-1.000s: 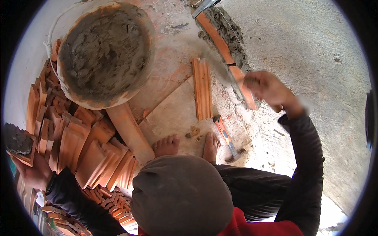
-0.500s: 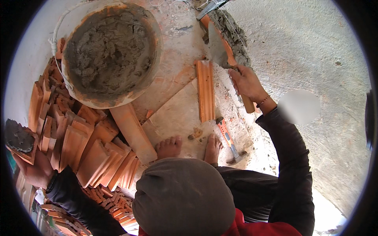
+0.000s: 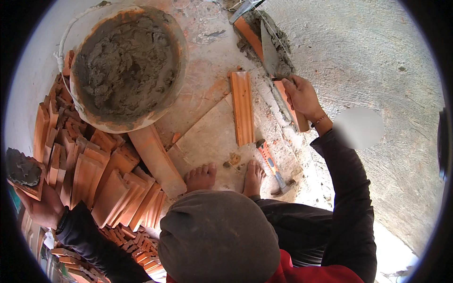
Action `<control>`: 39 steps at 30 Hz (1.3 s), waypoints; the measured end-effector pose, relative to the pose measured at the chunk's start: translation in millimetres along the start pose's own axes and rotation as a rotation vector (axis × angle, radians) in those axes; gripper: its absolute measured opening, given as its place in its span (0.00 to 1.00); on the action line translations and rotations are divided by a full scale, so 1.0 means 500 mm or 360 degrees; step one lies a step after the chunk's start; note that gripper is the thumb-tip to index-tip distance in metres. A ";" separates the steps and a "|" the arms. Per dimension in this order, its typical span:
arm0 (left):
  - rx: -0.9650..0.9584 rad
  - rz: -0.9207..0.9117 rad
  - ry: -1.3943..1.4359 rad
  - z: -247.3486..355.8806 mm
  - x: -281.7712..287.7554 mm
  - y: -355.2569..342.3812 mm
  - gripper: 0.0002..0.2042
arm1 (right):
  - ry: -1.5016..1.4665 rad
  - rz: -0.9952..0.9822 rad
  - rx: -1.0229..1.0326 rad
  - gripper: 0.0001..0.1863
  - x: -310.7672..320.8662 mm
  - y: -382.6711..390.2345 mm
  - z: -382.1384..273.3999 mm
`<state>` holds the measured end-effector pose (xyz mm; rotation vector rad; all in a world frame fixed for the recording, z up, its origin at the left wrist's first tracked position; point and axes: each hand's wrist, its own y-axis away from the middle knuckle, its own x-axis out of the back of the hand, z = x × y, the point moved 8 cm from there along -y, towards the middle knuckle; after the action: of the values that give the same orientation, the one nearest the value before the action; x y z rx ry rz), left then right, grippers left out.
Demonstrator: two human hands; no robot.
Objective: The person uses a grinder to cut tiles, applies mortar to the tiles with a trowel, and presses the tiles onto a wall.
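My right hand (image 3: 304,98) is closed round the wooden handle of a trowel (image 3: 270,51). Its blade is tilted, lying along the wet mortar (image 3: 279,35) between a laid terracotta tile (image 3: 249,37) and the wall. Below the blade, another terracotta piece (image 3: 288,101) runs along the wall's foot, partly hidden by my right hand. At the far left, my left hand (image 3: 43,206) grips a terracotta tile piece (image 3: 37,187) from beneath, with a lump of grey mortar (image 3: 23,169) on top.
A large bucket of mortar (image 3: 130,66) stands at the upper left. Stacked terracotta tiles (image 3: 94,170) fill the left side, with a long plank-like tile (image 3: 158,160) beside them. A moulded tile (image 3: 243,108) and a hammer (image 3: 270,162) lie on the floor near my bare feet.
The trowel blade has moved off the laid tile's face to the right, over the mortar beside the wall, and turned more edge-on. My left hand still holds the mortar-topped tile piece.
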<state>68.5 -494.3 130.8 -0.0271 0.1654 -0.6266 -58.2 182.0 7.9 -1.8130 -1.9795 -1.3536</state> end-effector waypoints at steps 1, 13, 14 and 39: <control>0.0003 0.0009 -0.0002 -0.001 0.001 -0.001 0.23 | -0.0046 0.0013 0.0001 0.16 0.000 0.003 0.004; -0.0005 -0.0007 0.0013 0.002 -0.004 0.003 0.24 | -0.0095 0.0126 0.0027 0.14 -0.002 0.026 0.052; 0.0002 -0.0032 0.0033 0.002 -0.008 0.002 0.24 | 0.0048 0.0199 0.0105 0.15 0.007 0.023 0.065; 0.0023 0.0076 0.0051 0.007 -0.020 0.011 0.23 | 0.0048 -0.0843 -0.0281 0.10 0.052 0.207 -0.013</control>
<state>64.4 -484.1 135.0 0.0012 0.1922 -0.5807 20.0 183.3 80.7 -1.3581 -2.5062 -1.7256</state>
